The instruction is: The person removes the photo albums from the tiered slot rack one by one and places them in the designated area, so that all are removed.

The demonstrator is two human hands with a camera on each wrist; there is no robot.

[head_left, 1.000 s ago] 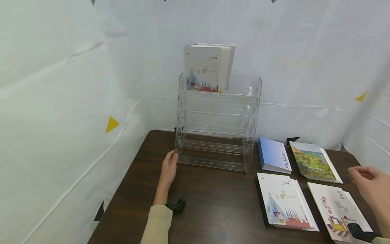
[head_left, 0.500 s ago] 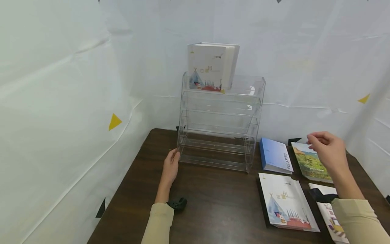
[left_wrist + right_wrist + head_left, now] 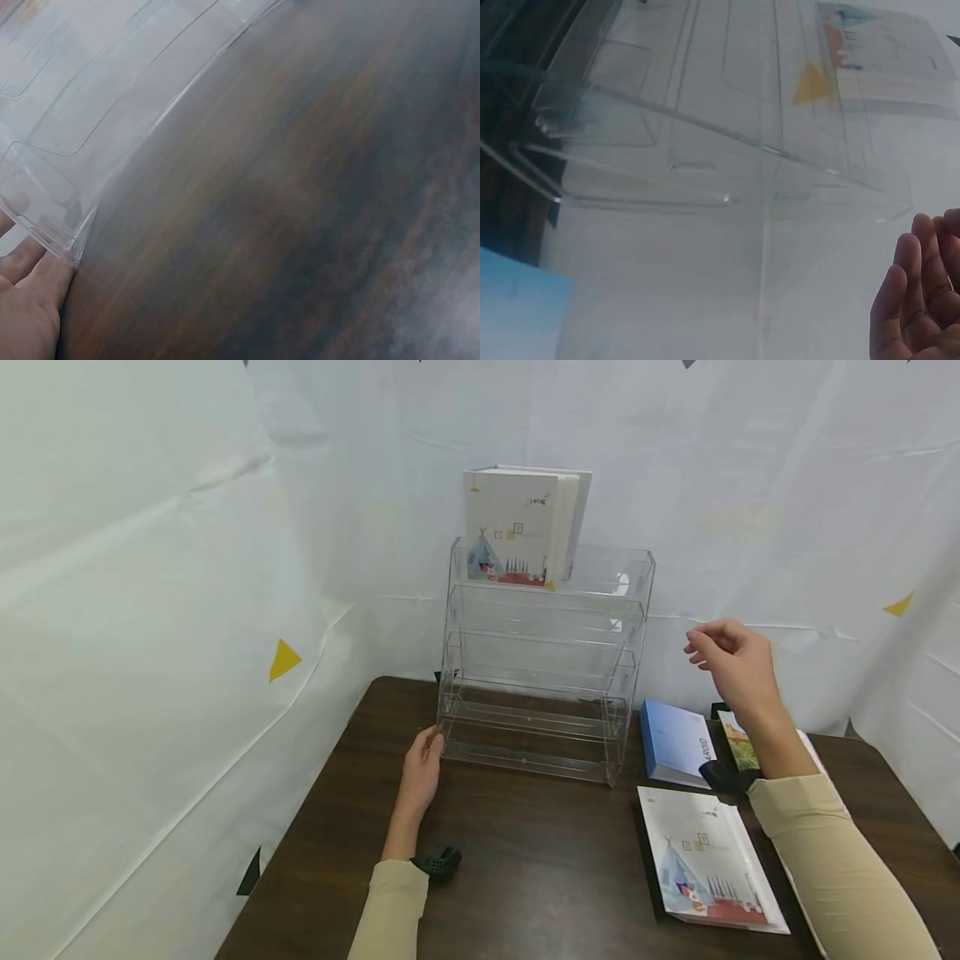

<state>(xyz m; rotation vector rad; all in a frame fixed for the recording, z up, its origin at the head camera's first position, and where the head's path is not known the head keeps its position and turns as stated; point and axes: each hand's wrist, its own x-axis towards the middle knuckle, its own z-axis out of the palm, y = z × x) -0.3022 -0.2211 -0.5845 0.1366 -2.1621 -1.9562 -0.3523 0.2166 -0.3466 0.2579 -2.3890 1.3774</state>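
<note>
A clear acrylic display rack (image 3: 536,768) with several tiers stands at the back of the table. In its top tier, toward the left, a white book (image 3: 506,518) with a blue tent drawing stands upright. The left hand (image 3: 418,777) touches the rack's lower left corner, and the left wrist view shows its fingers (image 3: 51,283) extended against the clear plastic. The right hand (image 3: 738,668) hovers in the air right of the rack, its fingers loosely bent around nothing. In the right wrist view the fingers (image 3: 926,277) are close to the rack's top edge but apart from it.
Right of the rack lie a blue Polaroid album (image 3: 675,739), a book with a landscape cover (image 3: 738,743), partly hidden by the right arm, and another white tent-drawing book (image 3: 701,868). A further book is mostly under the right sleeve (image 3: 832,860). White sheeting (image 3: 360,485) encloses the brown table (image 3: 525,877).
My right hand has moved left and up, from beside the books on the right toward the rack, holding nothing. The left hand stays at the rack's corner.
</note>
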